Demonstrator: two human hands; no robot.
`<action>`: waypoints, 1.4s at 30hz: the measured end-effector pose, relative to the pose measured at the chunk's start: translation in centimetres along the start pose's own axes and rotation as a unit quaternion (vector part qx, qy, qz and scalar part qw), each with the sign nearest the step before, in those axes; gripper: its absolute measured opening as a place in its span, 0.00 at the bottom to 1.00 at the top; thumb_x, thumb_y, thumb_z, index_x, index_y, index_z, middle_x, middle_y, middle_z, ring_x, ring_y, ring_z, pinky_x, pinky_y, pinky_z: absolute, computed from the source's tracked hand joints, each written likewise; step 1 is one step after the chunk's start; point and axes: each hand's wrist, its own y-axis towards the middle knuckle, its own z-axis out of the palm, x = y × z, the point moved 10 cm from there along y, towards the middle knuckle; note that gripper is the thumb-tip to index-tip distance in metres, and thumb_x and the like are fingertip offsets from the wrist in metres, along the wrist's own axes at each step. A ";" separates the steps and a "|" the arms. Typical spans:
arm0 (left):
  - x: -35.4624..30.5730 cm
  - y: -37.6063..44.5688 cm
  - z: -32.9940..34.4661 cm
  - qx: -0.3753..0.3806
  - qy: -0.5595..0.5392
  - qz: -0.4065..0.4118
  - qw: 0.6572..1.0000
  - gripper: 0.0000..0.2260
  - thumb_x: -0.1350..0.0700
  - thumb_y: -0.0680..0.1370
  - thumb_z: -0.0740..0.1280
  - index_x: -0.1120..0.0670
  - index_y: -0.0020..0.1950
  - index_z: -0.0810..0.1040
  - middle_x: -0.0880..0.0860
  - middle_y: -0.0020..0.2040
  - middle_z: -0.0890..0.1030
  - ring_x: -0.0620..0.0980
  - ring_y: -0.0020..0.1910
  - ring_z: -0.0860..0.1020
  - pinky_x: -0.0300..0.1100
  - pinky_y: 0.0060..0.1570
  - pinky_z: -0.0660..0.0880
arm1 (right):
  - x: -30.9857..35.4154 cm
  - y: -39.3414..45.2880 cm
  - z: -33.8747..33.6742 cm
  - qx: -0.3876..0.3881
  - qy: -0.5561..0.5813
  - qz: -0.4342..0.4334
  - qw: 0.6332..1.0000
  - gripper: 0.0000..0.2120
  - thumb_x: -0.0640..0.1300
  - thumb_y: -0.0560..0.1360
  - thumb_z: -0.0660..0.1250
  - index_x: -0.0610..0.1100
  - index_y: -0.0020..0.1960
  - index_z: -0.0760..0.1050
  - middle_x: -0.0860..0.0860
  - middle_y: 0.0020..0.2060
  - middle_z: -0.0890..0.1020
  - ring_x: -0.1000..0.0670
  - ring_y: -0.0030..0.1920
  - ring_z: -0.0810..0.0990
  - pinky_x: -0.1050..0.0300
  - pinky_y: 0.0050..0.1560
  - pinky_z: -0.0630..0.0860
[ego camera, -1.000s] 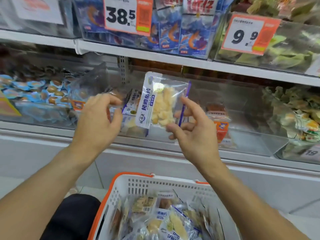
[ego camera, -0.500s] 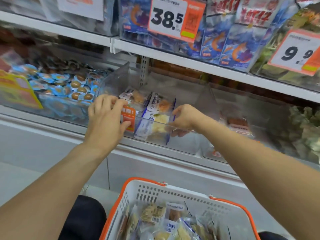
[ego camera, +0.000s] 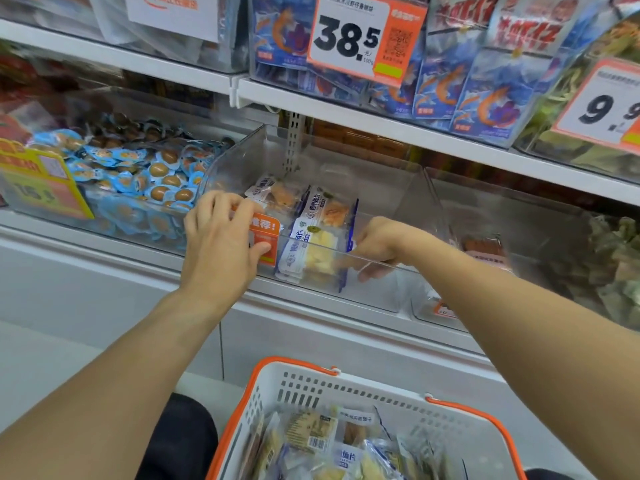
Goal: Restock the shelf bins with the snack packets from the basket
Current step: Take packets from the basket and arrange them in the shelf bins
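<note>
**Inspector:** While the right hand (ego camera: pixel 375 249) reaches inside the clear bin (ego camera: pixel 388 188), its fingers are curled beside the front packet (ego camera: pixel 311 252), which stands upright against the bin's front wall. Whether those fingers pinch the packet's edge or merely rest next to it, I cannot tell through the plastic.

**Clerk:** And the left hand (ego camera: pixel 221 244)?

**Inspector:** Its fingers are curled over the front rim at the bin's left corner and its thumb presses the orange label (ego camera: pixel 265 237). It holds no packet.

**Clerk:** Risks?

**Inspector:** In my judgement, the upright packet may topple forward or sideways once released, since few packets stand behind it. Pressure on the label could loosen it. The basket (ego camera: pixel 298 382) sits below with many packets left, so the task is at an early stage.

**Clerk:** Anything obscured?

**Inspector:** The right fingertips are blurred behind the wall. The basket's lower part is cut off by the frame, so the remaining count is unknown. The neighbouring bin on the right (ego camera: pixel 519 223) is hazy and its contents are unclear.
</note>
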 end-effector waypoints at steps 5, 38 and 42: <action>0.0 0.2 0.0 0.009 0.004 -0.003 1.000 0.23 0.52 0.70 0.78 0.54 0.61 0.75 0.56 0.61 0.73 0.59 0.68 0.64 0.57 0.64 0.63 | 0.8 -4.1 -4.4 -0.175 0.014 -0.099 0.979 0.15 0.48 0.73 0.76 0.44 0.57 0.79 0.47 0.39 0.86 0.54 0.34 0.85 0.59 0.38 0.82; -7.7 -36.7 21.0 0.505 -0.178 -0.197 0.821 0.20 0.53 0.79 0.68 0.54 0.68 0.67 0.50 0.61 0.74 0.50 0.58 0.76 0.46 0.58 0.74 | -25.8 -9.9 30.7 0.136 0.415 0.032 0.899 0.12 0.31 0.76 0.67 0.42 0.37 0.71 0.44 0.39 0.77 0.50 0.35 0.76 0.59 0.35 0.72; -7.9 -35.1 20.7 0.467 -0.270 -0.268 0.798 0.13 0.52 0.80 0.67 0.54 0.63 0.73 0.46 0.55 0.77 0.46 0.54 0.77 0.34 0.47 0.73 | -25.7 -10.7 26.7 0.145 0.545 0.059 0.824 0.07 0.37 0.75 0.70 0.42 0.41 0.73 0.45 0.41 0.85 0.46 0.40 0.83 0.47 0.43 0.81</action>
